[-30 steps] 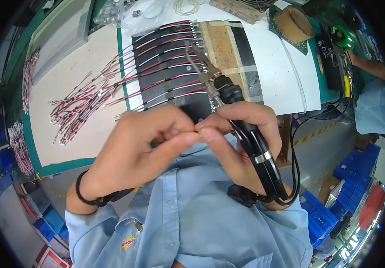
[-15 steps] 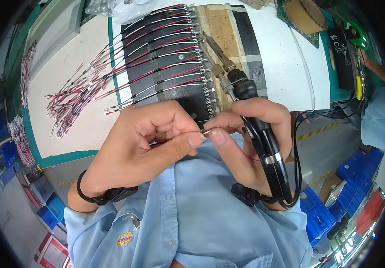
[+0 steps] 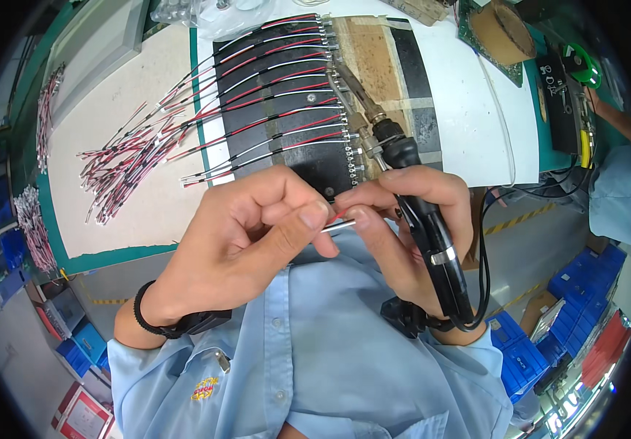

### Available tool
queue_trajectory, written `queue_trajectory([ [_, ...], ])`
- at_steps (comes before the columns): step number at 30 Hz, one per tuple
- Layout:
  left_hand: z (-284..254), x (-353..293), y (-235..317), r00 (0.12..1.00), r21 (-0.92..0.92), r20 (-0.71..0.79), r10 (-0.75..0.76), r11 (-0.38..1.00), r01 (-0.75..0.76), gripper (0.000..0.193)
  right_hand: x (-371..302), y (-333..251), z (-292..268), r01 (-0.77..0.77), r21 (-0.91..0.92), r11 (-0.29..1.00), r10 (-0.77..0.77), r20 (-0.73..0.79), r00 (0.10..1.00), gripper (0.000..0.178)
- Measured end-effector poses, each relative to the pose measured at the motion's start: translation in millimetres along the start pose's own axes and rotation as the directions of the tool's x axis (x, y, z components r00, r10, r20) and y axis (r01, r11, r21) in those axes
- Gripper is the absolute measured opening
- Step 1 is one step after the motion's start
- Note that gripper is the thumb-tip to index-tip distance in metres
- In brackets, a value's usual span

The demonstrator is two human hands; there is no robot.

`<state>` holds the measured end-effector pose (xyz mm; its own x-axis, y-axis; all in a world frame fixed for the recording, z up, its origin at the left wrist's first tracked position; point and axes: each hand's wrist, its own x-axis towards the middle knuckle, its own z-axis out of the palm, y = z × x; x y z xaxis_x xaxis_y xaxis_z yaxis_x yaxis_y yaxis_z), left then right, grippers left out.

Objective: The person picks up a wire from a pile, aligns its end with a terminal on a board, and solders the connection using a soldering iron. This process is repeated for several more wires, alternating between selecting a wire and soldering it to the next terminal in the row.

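Between the fingertips of both hands runs a short stretch of red and white wires point(image 3: 340, 225); most of their length is hidden. My left hand point(image 3: 246, 234) pinches one side with thumb and forefinger, the other fingers curled in. The thumb and forefinger of my right hand point(image 3: 453, 192) pinch the other side. A black soldering iron point(image 3: 427, 233) also rests in my right hand, its metal tip pointing up and away, with a thin metal tube alongside. Just beyond, red and white cables point(image 3: 286, 111) lie side by side on a black board point(image 3: 302, 162), reaching a row of small metal connectors point(image 3: 353, 157).
A loose pile of red and white cables point(image 3: 129, 172) lies on the pale board at left, with more bundles point(image 3: 34, 227) at the table's left edge. A brown roll point(image 3: 502, 33) stands far right. Black cords point(image 3: 485, 256) hang beside my right forearm. Another person's sleeve point(image 3: 615, 194) shows at right.
The fingertips have drawn slightly apart, and more of the red and white wires shows between them. The bench has shifted a little rightward in view. The soldering iron stays in my right hand.
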<state>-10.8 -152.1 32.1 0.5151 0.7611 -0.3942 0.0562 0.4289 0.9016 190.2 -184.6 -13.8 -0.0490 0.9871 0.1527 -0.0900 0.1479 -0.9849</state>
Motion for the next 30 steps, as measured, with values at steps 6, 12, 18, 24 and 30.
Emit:
queue_trajectory([
  [6,0.4,-3.9,-1.0,1.0,0.059,-0.026,-0.017,0.998,0.018,0.014,6.8,2.1,0.1,0.085,-0.043,0.995,-0.082,0.061,0.995,0.036],
  [12,6.1,-7.7,-16.6,0.982,0.259,-0.084,0.171,0.955,-0.145,0.009,-10.9,-3.8,6.5,-0.041,0.133,0.99,0.05,-0.066,0.997,0.041],
  [18,5.6,-5.0,-17.4,0.967,0.313,-0.032,0.254,0.921,-0.232,0.009,-12.4,2.5,9.5,0.035,0.022,0.999,-0.032,-0.112,0.993,0.039],
  [24,14.1,-1.0,-22.7,0.956,0.086,-0.185,0.228,0.973,-0.216,0.007,-14.0,1.6,11.9,0.005,0.052,0.999,0.003,-0.149,0.989,0.04],
  [30,15.0,9.0,-15.4,0.978,0.024,-0.191,0.081,0.997,-0.078,0.008,-12.5,7.5,4.5,0.066,-0.155,0.986,-0.075,-0.052,0.996,0.047],
])
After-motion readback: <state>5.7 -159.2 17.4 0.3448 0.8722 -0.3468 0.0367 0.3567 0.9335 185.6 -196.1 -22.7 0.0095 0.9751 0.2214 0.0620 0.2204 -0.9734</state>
